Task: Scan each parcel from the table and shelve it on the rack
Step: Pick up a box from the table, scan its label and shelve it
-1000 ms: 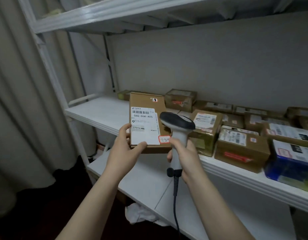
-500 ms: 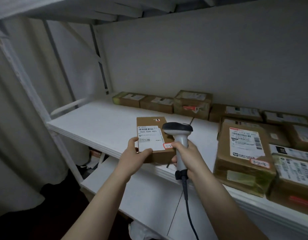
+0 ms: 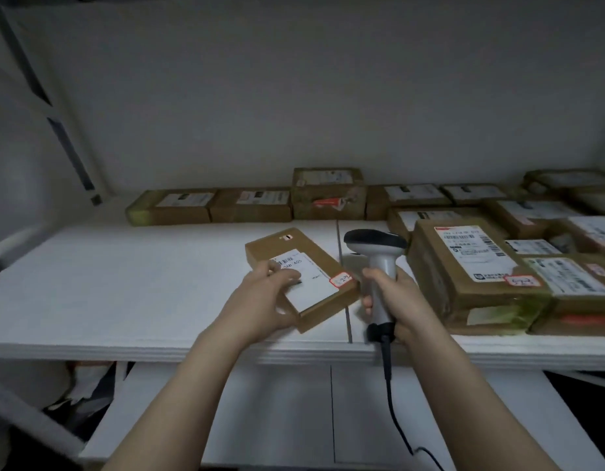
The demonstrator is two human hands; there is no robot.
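Note:
A flat brown cardboard parcel (image 3: 294, 248) with a white label and a small red-edged sticker lies low over the white rack shelf (image 3: 124, 287), tilted so its long side runs back-left to front-right. My left hand (image 3: 263, 300) grips its near-left end, thumb on the label. I cannot tell whether the parcel rests on the shelf. Just right of the parcel, my right hand (image 3: 396, 300) grips the handle of a grey and white barcode scanner (image 3: 375, 243), held upright with its head toward the parcel. The scanner cable hangs down.
Several taped brown parcels (image 3: 253, 205) line the back of the shelf, and more fill its right side, the nearest a large box (image 3: 464, 277) beside the scanner. The shelf's left half is bare. A lower white shelf (image 3: 277, 413) lies below. A rack post (image 3: 39, 96) stands at left.
I have come closer to the rack. My left hand lowered the parcel from upright in front of me down flat to the shelf, turning it; the scanner followed alongside.

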